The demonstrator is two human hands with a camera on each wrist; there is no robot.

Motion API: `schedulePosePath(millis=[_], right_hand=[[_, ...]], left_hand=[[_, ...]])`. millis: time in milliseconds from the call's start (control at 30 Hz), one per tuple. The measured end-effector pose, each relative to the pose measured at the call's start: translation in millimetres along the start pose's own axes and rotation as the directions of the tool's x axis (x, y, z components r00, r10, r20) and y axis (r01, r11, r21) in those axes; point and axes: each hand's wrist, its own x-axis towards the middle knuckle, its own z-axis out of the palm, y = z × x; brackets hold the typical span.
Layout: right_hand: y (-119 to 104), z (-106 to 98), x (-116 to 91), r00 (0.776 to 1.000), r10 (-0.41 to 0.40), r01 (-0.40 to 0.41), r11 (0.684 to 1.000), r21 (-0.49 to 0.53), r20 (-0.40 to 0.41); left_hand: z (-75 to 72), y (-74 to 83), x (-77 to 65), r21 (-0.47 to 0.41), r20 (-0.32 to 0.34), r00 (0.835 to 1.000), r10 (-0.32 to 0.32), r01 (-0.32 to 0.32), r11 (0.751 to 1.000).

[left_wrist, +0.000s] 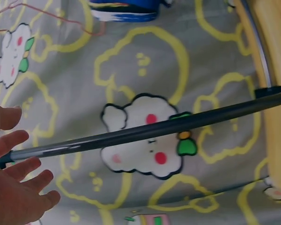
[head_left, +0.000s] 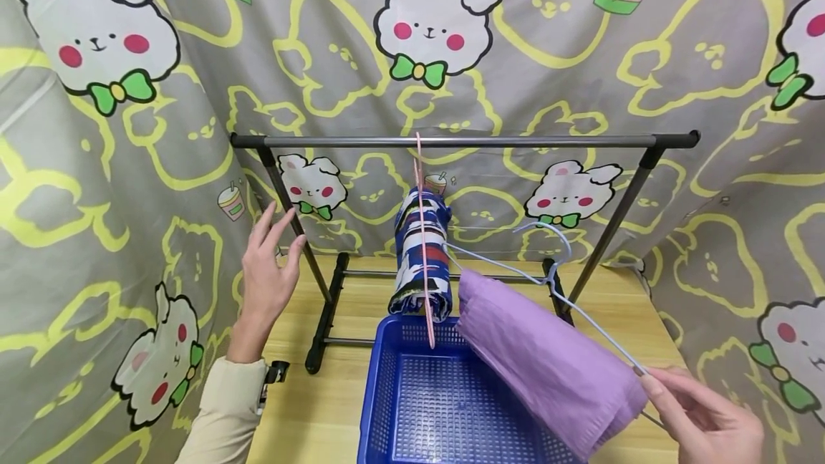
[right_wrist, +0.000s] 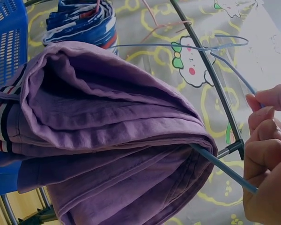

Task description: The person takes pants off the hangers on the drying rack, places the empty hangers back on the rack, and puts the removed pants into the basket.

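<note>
My right hand (head_left: 709, 417) pinches one end of a light blue wire hanger (head_left: 596, 324) at the lower right. Over the hanger's bottom bar hangs a folded purple garment (head_left: 548, 364); the right wrist view shows its folds and a striped trim at one end. My left hand (head_left: 271, 271) is raised beside the left post of the rack, fingers spread and holding nothing. On the rack's top rail (head_left: 515, 142) hangs a pink hanger (head_left: 423, 235) carrying a folded blue, white and red patterned garment (head_left: 412, 256).
A blue plastic basket (head_left: 380, 392) stands below the garments, in front of the rack. The black rack's feet (head_left: 316, 353) rest on a wooden surface (head_left: 290, 407). Grey curtains (head_left: 580, 92) with cartoon prints surround the rack at the back and both sides.
</note>
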Motion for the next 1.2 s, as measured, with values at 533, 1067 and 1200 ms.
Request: schedulePosePath(millis=[533,1067,1200], right_hand=[[1.4,-17.5,-2.8,0.998,0.051,-0.045,0.976,-0.214,0.025],[27.1,-14.7,-2.2,0.960,-0.121,0.108,0.992,0.063,0.254],[31.5,-10.4,0.0,0.950,-0.073,0.057,0.996,0.061,0.304]], left_hand=[[20.8,-12.6,-42.9,0.008,0.119,0.991,-0.057,0.056,0.998],[32.6,-8.2,-73.0,-0.009,0.172,0.985,0.001,0.000,1.000],[32.4,-3.8,-80.2,-0.039,0.174,0.985,0.010,-0.003,0.999]])
